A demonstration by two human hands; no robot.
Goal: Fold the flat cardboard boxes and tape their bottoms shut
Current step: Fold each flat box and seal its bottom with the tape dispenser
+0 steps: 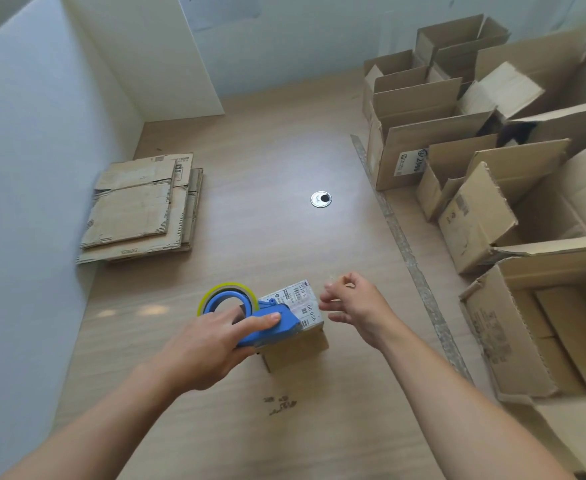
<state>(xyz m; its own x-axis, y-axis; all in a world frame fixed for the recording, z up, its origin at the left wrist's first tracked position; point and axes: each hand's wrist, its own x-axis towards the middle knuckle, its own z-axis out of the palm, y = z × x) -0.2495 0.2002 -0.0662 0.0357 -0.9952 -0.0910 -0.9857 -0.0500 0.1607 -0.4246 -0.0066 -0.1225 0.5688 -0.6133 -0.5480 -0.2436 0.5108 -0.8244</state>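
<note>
Tape dispenser (250, 315) of blue plastic, gripped in left hand (211, 344), set on labelled top of small brown cardboard box (295, 353) near front of pale wooden table (267, 161). Right hand (353, 306) just beside box, fingers loosely curled, holding nothing. Stack of flat brown cardboard sheets (142, 209) far left, well apart.

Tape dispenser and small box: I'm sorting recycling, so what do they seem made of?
The tape dispenser looks like moulded plastic: even matte blue, rounded edges. The small box looks like brown cardboard, matte, with white printed labels, probably paper, on top.
</note>
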